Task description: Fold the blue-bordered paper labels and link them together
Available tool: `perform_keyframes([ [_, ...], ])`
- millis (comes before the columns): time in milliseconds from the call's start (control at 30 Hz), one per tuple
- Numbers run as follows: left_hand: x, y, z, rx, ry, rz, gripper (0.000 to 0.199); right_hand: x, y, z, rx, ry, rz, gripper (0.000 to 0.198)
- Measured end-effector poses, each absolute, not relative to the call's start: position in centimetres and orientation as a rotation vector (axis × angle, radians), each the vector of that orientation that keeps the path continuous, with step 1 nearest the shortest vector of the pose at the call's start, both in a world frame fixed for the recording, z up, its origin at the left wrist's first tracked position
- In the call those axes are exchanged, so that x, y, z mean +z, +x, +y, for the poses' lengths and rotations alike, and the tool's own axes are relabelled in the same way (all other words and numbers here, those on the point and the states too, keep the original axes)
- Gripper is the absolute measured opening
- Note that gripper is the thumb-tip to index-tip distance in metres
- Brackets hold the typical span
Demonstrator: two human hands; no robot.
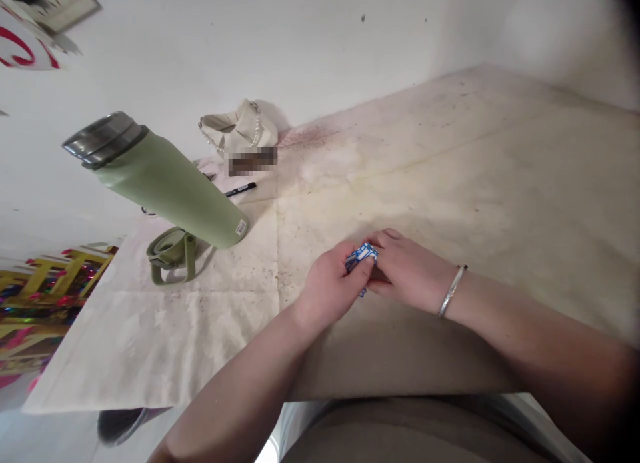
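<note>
A pale wall [320, 43] bounded the far side of the work area. The table [150, 336], covered with a creased, stained cream cloth, stood against it. A green bottle [175, 183] with a bare steel mouth stood on the table, left of the hands. Behind it, near the wall, sat a cream handbag [235, 129] with a beaded strap. The right hand [413, 269] was bent, with its fingers against a small item; its fingertips were partly hidden, and whether it gripped could not be told. The left hand [327, 283] was closed on the same item, thumb pressed on top. A green lid [173, 253] rested beside the bottle's base. A black pen [243, 189] lay partly behind the bottle. A silver bracelet [453, 289] circled the right wrist. The blue-and-white item [367, 251] was between the hands, above the table's near part, largely covered by fingers.
</note>
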State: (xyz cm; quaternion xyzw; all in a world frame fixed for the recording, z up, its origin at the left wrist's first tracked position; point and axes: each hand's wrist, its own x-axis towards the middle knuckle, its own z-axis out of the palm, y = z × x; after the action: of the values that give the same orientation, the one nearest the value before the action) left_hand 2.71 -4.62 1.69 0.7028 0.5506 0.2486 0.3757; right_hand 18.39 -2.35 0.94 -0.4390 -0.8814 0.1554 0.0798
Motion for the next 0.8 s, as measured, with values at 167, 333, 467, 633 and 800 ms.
perform_keyframes([
  [167, 1.82, 2.76, -4.63, 0.635, 1.809, 1.402, 0.024, 0.89, 18.44, -2.40, 0.464, -1.302, -2.639, 0.030],
  [333, 1.89, 2.80, -4.58, 0.631, 1.827, 1.409, 0.020, 0.82, 18.38, -2.34, 0.448, -1.302, -2.630, 0.025],
  [467, 1.90, 2.75, -4.60, 0.613, 1.835, 1.422, 0.021, 0.77, 18.37, -2.29, 0.436, -1.288, -2.621, 0.023],
  [633, 2.22, 2.87, -4.66, 0.584, 1.862, 1.436, 0.021, 0.72, 18.53, -2.44, 0.438, -1.305, -2.626, 0.025],
  [800, 2.32, 2.96, -4.77, 0.559, 1.924, 1.457, 0.023, 0.78, 18.52, -2.49, 0.461, -1.315, -2.627, 0.028],
])
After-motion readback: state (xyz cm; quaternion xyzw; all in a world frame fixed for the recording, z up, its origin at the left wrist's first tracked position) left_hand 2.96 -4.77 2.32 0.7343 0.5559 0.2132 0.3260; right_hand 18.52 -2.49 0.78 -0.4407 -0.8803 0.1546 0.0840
